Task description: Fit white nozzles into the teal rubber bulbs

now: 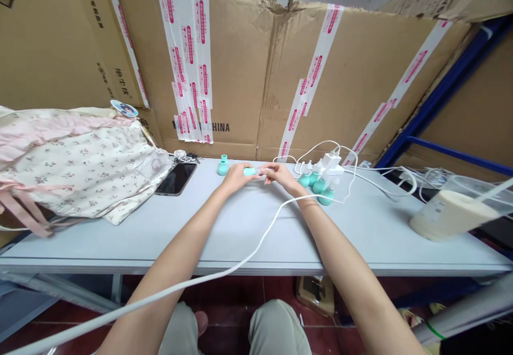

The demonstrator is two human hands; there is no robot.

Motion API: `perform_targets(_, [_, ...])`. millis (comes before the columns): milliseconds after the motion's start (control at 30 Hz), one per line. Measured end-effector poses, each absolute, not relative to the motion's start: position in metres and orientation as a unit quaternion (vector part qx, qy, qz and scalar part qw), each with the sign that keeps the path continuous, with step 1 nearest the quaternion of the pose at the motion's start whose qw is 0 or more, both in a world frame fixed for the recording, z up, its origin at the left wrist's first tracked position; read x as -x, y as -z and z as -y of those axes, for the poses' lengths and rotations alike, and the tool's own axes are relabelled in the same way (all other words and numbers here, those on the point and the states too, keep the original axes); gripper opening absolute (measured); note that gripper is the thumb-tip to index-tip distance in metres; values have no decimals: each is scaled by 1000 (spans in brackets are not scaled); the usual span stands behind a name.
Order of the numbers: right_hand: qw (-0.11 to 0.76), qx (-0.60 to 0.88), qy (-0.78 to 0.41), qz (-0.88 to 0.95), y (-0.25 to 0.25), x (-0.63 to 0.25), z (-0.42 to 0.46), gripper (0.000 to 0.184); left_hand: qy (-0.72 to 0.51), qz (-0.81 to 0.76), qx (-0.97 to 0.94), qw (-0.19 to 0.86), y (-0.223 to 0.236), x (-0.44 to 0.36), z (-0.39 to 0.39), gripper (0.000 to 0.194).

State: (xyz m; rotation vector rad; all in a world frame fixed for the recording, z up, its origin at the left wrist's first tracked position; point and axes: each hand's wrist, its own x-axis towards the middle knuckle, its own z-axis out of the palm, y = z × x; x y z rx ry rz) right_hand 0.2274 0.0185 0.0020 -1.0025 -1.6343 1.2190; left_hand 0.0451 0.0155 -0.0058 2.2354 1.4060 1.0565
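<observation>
Both my arms reach out over a pale grey table (200, 237). My left hand (234, 176) is closed round a small teal device (250, 171). My right hand (278, 173) pinches the white end of that device, or a plug at it; which one I cannot make out. A lone teal device (223, 167) stands just left of my left hand. To the right of my right hand, a cluster of teal devices (318, 184) stands plugged into a white charger block (332, 163) with white cables.
A black phone (176, 178) lies left of the hands, beside a floral fabric bag (76, 168). A clear plastic cup with a pale drink (452, 213) lies at the right. A long white cable (240, 259) crosses the table toward me. Taped cardboard boxes (248, 71) wall the back.
</observation>
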Motion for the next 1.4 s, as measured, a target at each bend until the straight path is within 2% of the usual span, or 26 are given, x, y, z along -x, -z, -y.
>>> perform_targets(100, [416, 410, -482, 653, -1, -229, -19, 45, -366, -476, -784, 158, 9, -44, -17, 36])
perform_targets(367, [424, 369, -473, 679, -11, -234, -11, 38, -376, -437, -812, 88, 2, -45, -4, 33])
perform_targets(667, [407, 359, -453, 708, -11, -232, -16, 40, -352, -447, -821, 52, -1, -45, -3, 32])
perform_targets(967, [396, 379, -422, 723, -8, -226, -13, 40, -323, -471, -814, 103, 3, -46, -6, 40])
perform_targets(1133, [414, 369, -425, 715, -6, -222, -13, 40, -352, -486, -788, 135, 5, -45, -10, 53])
perform_targets(1267, [410, 374, -434, 709, -3, -219, -12, 41, -331, -476, -810, 91, 3, -44, -5, 64])
perform_targets(1400, [411, 370, -447, 703, -4, -221, -13, 42, -328, -440, -835, 41, -1, -45, 1, 63])
